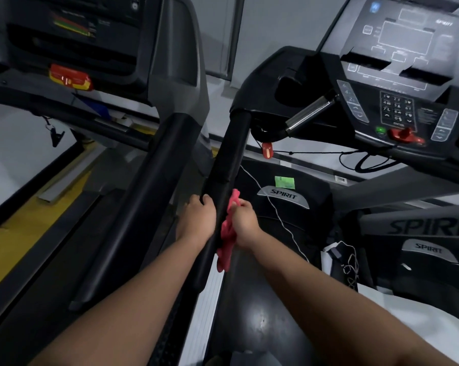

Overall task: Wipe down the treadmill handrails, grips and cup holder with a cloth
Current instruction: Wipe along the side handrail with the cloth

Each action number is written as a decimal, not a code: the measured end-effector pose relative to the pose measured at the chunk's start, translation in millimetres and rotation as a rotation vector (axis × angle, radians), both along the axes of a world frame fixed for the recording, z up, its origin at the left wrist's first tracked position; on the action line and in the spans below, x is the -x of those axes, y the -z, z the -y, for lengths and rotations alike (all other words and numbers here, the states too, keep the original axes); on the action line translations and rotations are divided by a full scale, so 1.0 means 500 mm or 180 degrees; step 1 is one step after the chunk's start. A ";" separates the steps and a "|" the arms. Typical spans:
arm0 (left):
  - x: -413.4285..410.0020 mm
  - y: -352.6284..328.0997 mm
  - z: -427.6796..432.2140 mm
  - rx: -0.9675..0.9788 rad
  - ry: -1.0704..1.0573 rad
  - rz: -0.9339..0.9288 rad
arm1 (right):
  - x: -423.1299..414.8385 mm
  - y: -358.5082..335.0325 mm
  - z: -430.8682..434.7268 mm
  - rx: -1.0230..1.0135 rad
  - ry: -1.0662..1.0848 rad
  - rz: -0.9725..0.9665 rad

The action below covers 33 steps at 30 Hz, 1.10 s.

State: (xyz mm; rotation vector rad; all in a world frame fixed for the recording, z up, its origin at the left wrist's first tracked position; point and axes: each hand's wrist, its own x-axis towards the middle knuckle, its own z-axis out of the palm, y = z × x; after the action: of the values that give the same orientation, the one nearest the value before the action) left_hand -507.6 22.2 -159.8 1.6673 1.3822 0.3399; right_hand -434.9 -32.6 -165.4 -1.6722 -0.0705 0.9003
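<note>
Dim gym room. A pale wall point(275, 27) is seen behind the machines, and a yellow floor strip point(17, 233) is laid along the far left. Three treadmills are lined up side by side.

The middle one is marked SPIRIT on a silver badge point(283, 196) on its motor cover, w/ a green sticker point(284, 181) stuck just above it. Its belt point(260, 320) is seen at bottom centre. The console point(397, 64) is at top right, screen dark, w/ a keypad point(397, 109) below and a red safety key point(405, 135) at the lower edge. A metal grip point(308, 112) sticks out leftward from under the console. A dark hollow point(289, 87) is set in the console's left shoulder; whether it is the cup holder can't be told. A thin white cord point(275, 215) is draped across the motor cover.

On the neighbour machine at left, a red-and-yellow stop button point(70, 77) is fixed under the screen. Its black side rail point(146, 202) runs just beside the handrail point(231, 154), approx. parallel.

The handrail is black and padded, and runs from the console down toward bottom centre. It is gripped from its left side by the left hand point(199, 216), fingers curled over the top.

The red cloth point(224, 253) is bunched in the right hand point(245, 223), which is closed round it and held against the rail's right side, directly across from the left hand. A tuft is seen above the fingers. The rest hangs below the wrist, touching the rail.
</note>
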 end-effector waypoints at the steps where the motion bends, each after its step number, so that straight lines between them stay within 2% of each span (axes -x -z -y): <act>1: 0.000 0.000 0.000 -0.0007 -0.0012 -0.0009 | -0.006 0.001 -0.005 -0.0047 -0.0002 -0.0238; 6: 0.002 -0.002 0.006 -0.0090 -0.0054 -0.0062 | -0.007 0.010 -0.028 -0.0237 0.0068 -0.1180; 12: 0.000 0.002 0.013 -0.0182 -0.0171 -0.0191 | 0.001 0.059 -0.033 -0.0376 0.0179 -0.1618; 16: -0.002 -0.002 0.005 -0.0129 -0.0200 -0.0144 | 0.010 0.057 -0.035 -0.0349 -0.0091 -0.1724; 23: -0.001 -0.002 0.005 0.0142 -0.0071 -0.0324 | 0.000 0.022 -0.010 0.0086 -0.0570 -0.0848; 26: -0.003 -0.007 0.003 0.0232 0.0009 -0.0373 | 0.007 0.016 0.000 0.0160 -0.0401 -0.0396; 29: -0.002 -0.010 0.002 0.0295 0.0025 -0.0363 | 0.012 0.019 0.014 0.0101 -0.0127 0.0341; 33: -0.001 -0.010 0.002 0.0314 0.0029 -0.0284 | 0.026 0.001 0.037 -0.0115 -0.0207 0.1157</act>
State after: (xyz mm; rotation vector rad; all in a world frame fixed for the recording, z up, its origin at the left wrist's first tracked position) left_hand -507.0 21.1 -155.0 1.6239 1.4335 0.1907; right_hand -448.1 -51.0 -165.7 -1.7907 -0.3876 0.6293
